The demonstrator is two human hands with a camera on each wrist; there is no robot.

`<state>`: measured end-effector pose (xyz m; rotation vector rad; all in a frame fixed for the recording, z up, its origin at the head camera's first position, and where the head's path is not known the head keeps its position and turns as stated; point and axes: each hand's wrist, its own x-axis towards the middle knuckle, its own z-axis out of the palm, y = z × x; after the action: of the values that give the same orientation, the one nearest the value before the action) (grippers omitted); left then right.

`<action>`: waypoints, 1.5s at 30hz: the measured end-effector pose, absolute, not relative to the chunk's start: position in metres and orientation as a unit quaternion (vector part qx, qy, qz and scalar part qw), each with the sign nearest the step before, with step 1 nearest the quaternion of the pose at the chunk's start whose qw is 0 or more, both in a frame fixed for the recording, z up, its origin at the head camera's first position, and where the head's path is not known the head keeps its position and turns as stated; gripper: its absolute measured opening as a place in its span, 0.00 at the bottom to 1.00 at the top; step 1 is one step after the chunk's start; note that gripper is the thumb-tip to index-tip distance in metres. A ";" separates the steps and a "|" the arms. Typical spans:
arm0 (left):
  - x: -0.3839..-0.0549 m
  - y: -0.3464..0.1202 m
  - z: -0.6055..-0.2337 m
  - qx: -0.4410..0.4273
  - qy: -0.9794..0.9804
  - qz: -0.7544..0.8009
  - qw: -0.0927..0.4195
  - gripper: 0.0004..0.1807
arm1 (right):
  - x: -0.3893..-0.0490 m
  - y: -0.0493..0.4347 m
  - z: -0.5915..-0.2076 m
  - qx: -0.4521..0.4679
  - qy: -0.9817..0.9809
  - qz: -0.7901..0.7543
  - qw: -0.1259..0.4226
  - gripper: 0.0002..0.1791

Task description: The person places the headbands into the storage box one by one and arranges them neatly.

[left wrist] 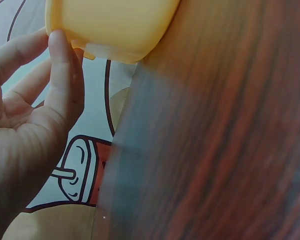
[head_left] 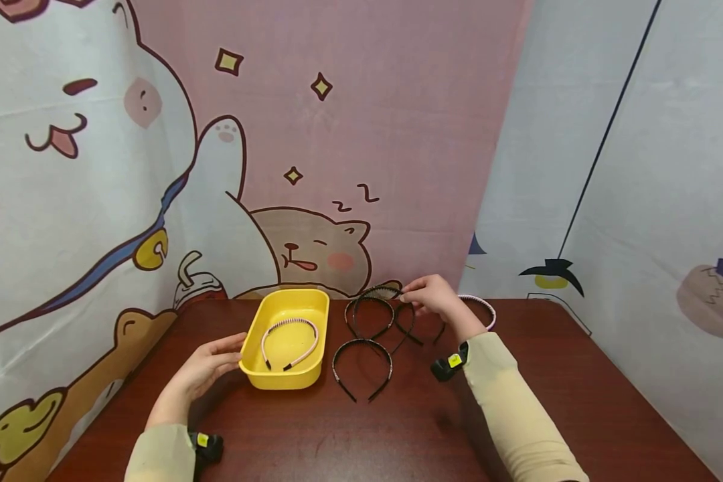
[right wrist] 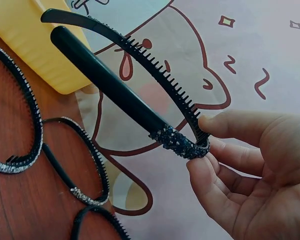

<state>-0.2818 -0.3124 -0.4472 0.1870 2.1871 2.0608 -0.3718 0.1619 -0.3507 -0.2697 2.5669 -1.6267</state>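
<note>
I'm watching the right hand (head_left: 436, 299) pinching a black glitter-topped headband (right wrist: 110, 82) at its crown — probably so both tips are staying free. The band is hanging over the tabletop (head_left: 337, 445) near the back edge, tips pointing toward the yellow plastic basin (head_left: 284, 383). The left hand (head_left: 201, 368) is resting loosely extended fingers against the basin's left rim — reads to me as steadying, no hard grip showing. The basin is standing left of centre, close to the back edge. Inside, a pink headband (head_left: 316, 338) is lying with its tips facing the front edge. Three other black headbands (right wrist: 36, 117) are lying right of the basin, apparently grouped within easy reach. A second pink headband (head_left: 491, 310) is sitting by the back edge, partly hidden behind the right wrist.
</note>
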 end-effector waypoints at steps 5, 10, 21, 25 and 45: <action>-0.282 -0.312 -0.448 0.065 0.725 0.683 0.065 0.34 | -0.374 0.161 -0.347 -0.095 0.839 -0.532 0.056 0.17; -0.282 -0.312 -0.448 0.063 0.724 0.683 0.065 0.34 | -0.375 0.158 -0.341 -0.106 0.839 -0.530 0.061 0.17; -0.283 -0.311 -0.448 0.057 0.728 0.681 0.060 0.33 | -0.376 0.150 -0.327 -0.099 0.831 -0.541 0.079 0.18; -0.284 -0.311 -0.449 0.060 0.725 0.683 0.059 0.33 | -0.379 0.149 -0.327 -0.096 0.831 -0.542 0.081 0.18; -0.285 -0.312 -0.449 0.055 0.724 0.685 0.054 0.33 | -0.389 0.114 -0.316 -0.098 0.828 -0.544 0.087 0.17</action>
<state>-0.2853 -0.3119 -0.4493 0.1662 2.2006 2.0824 -0.3886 0.1136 -0.3159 -0.2928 2.4675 -1.6216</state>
